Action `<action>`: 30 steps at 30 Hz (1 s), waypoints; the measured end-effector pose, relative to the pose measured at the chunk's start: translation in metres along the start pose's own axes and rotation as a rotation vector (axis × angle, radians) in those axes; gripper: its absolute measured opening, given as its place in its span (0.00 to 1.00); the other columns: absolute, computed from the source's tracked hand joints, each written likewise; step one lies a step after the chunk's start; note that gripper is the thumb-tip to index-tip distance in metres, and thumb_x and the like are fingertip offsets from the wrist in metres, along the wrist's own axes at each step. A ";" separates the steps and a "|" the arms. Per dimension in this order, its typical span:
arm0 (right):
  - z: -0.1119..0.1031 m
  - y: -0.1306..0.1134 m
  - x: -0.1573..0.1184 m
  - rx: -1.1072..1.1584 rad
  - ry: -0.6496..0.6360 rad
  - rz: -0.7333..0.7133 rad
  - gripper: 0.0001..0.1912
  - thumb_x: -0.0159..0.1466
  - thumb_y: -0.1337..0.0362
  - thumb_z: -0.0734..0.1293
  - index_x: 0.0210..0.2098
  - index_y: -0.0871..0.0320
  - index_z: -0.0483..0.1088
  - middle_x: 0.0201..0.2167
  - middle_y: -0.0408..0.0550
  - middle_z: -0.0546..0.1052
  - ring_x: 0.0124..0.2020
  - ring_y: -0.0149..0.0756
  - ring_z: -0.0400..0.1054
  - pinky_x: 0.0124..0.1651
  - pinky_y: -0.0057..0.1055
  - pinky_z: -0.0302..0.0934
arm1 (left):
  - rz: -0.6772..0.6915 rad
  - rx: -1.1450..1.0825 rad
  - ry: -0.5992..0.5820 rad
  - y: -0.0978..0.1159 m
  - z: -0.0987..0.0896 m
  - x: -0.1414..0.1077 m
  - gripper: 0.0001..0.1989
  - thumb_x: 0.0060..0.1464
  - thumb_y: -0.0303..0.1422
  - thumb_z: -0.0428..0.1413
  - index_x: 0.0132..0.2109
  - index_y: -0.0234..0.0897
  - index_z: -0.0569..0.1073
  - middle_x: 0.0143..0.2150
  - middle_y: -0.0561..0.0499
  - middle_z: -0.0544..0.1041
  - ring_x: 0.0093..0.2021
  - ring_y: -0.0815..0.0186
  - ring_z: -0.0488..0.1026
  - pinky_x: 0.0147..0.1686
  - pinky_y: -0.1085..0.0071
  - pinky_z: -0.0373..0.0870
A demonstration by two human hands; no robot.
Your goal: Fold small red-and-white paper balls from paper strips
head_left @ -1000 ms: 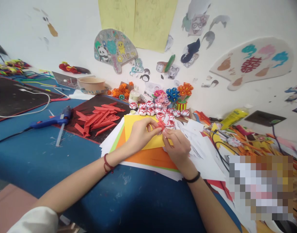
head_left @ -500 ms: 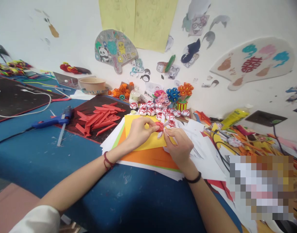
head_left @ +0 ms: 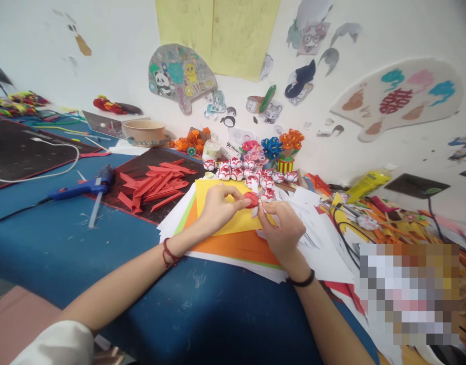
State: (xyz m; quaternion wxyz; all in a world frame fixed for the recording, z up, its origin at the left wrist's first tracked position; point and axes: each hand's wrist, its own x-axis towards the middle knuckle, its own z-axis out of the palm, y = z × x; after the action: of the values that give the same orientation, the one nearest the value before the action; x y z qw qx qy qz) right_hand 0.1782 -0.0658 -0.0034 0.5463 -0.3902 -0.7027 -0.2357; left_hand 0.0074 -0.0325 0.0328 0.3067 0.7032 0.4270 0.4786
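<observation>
Pinching the red part of a folded paper piece [head_left: 251,199] between thumb and fingers, the left hand [head_left: 222,207] is working close to the right hand [head_left: 283,224], which is gripping the piece's whitish side with its fingertips. The piece is staying over a yellow sheet [head_left: 213,220], and red-and-white flowers [head_left: 236,174] are standing just behind it. Red strips [head_left: 156,185] are lying piled to the left, and a blue glue gun [head_left: 78,190] is resting near them.

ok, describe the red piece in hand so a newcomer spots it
On the blue table, find the yellow sheet. Over it, left hand and right hand hold the red piece. White strips jut from it, unlike the red strips lying left.
</observation>
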 end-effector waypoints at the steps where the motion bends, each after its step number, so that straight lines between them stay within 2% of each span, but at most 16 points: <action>1: 0.000 0.000 0.001 0.004 0.001 0.004 0.08 0.61 0.73 0.68 0.34 0.54 0.68 0.26 0.45 0.77 0.33 0.37 0.74 0.37 0.33 0.68 | -0.005 -0.011 -0.005 0.000 0.000 0.000 0.06 0.48 0.33 0.64 0.26 0.37 0.79 0.25 0.54 0.78 0.28 0.68 0.69 0.29 0.70 0.61; 14: -0.005 -0.005 0.009 0.003 -0.016 0.141 0.05 0.62 0.68 0.69 0.29 0.55 0.71 0.26 0.44 0.78 0.30 0.35 0.74 0.34 0.30 0.67 | -0.048 -0.091 -0.047 -0.004 -0.003 0.007 0.08 0.46 0.34 0.64 0.26 0.34 0.78 0.26 0.53 0.78 0.27 0.70 0.68 0.30 0.71 0.59; 17: -0.006 -0.002 0.009 0.059 -0.021 0.234 0.05 0.61 0.66 0.70 0.29 0.56 0.72 0.27 0.44 0.79 0.30 0.36 0.74 0.36 0.32 0.68 | 0.042 -0.055 -0.099 -0.006 -0.007 0.010 0.10 0.51 0.37 0.62 0.29 0.35 0.78 0.28 0.53 0.78 0.27 0.70 0.66 0.29 0.72 0.58; 20: -0.005 0.005 0.008 0.216 0.013 0.455 0.05 0.59 0.64 0.72 0.29 0.57 0.73 0.29 0.46 0.79 0.33 0.37 0.75 0.40 0.35 0.70 | 0.170 -0.020 -0.106 -0.008 -0.017 0.015 0.09 0.57 0.37 0.57 0.36 0.36 0.77 0.35 0.52 0.79 0.29 0.71 0.67 0.30 0.73 0.60; 23: -0.002 0.012 0.007 0.442 0.119 0.683 0.08 0.56 0.62 0.74 0.28 0.58 0.71 0.32 0.48 0.80 0.37 0.40 0.76 0.43 0.38 0.71 | 0.278 0.115 -0.072 -0.011 -0.023 0.017 0.09 0.54 0.35 0.60 0.41 0.36 0.73 0.42 0.51 0.77 0.33 0.70 0.69 0.34 0.72 0.63; 25: 0.001 0.013 0.005 0.551 0.168 0.767 0.11 0.54 0.62 0.75 0.26 0.58 0.69 0.33 0.49 0.80 0.38 0.40 0.76 0.44 0.39 0.71 | 0.326 0.219 -0.113 -0.014 -0.020 0.013 0.12 0.54 0.40 0.60 0.41 0.37 0.71 0.40 0.51 0.76 0.32 0.69 0.69 0.33 0.72 0.64; 27: 0.004 0.014 0.004 0.618 0.193 0.824 0.12 0.53 0.62 0.76 0.25 0.58 0.68 0.34 0.49 0.80 0.39 0.40 0.76 0.46 0.40 0.71 | 0.375 0.333 -0.141 -0.017 -0.012 0.007 0.14 0.56 0.44 0.58 0.41 0.37 0.71 0.40 0.50 0.76 0.36 0.66 0.71 0.36 0.71 0.65; 30: 0.008 0.013 0.002 0.677 0.203 0.877 0.12 0.52 0.63 0.76 0.26 0.58 0.70 0.36 0.49 0.80 0.40 0.40 0.76 0.46 0.40 0.70 | 0.474 0.456 -0.117 -0.022 0.002 -0.002 0.15 0.60 0.45 0.55 0.41 0.37 0.72 0.40 0.48 0.77 0.40 0.63 0.74 0.38 0.69 0.66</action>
State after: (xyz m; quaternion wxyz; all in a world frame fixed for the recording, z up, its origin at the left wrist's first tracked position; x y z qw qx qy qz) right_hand 0.1840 -0.0521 -0.0052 0.7529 -0.4239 -0.4548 0.2159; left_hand 0.0023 -0.0241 0.0128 0.0453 0.8598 0.3293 0.3876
